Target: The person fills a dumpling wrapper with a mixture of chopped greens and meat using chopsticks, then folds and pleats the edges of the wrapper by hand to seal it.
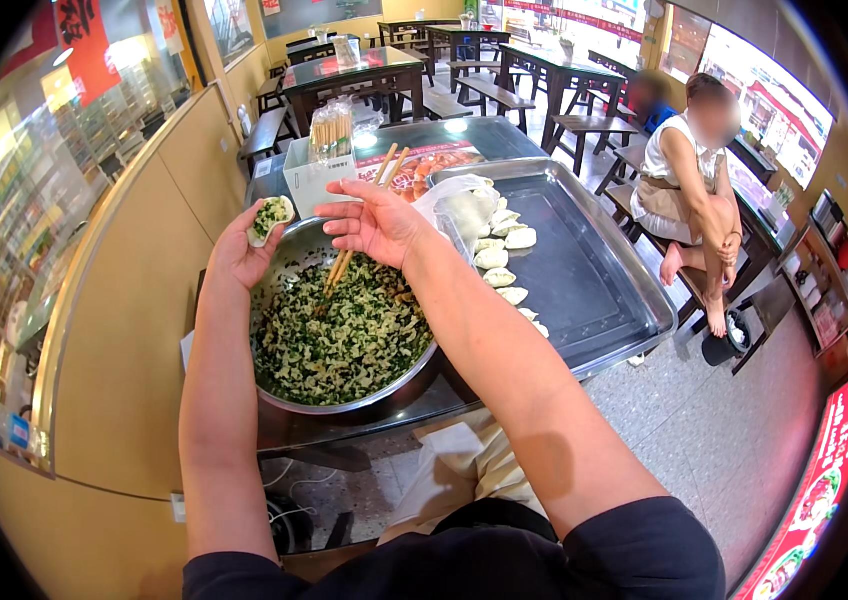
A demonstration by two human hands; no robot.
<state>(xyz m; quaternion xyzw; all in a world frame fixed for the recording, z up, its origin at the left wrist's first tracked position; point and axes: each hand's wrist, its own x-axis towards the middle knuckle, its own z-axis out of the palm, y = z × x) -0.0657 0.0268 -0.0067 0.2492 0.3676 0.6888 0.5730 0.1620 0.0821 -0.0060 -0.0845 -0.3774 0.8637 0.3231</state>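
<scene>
My left hand (240, 244) holds a dumpling wrapper (286, 210) with green and yellow filling on it, left of the metal bowl's far rim. Over the bowl, my right hand (373, 223) is spread with its fingers apart and nothing in it. Chopped greens with egg-like bits make up the filling (341, 334) in the large stainless steel bowl (349, 410). A pair of wooden chopsticks (339, 271) stands tilted in that filling, passing behind my right hand. Folded dumplings (493, 258) lie along the left side of a metal tray (581, 262). A clear plastic bag (461, 206) sits at the tray's far left corner.
Behind the bowl stands a white box (311, 176) beside bundled wrapped chopsticks (331, 131). A yellow partition (138, 300) runs along my left. One person (694, 165) sits on a bench at right, near a black bin (726, 341). Dark tables (356, 75) and benches fill the back.
</scene>
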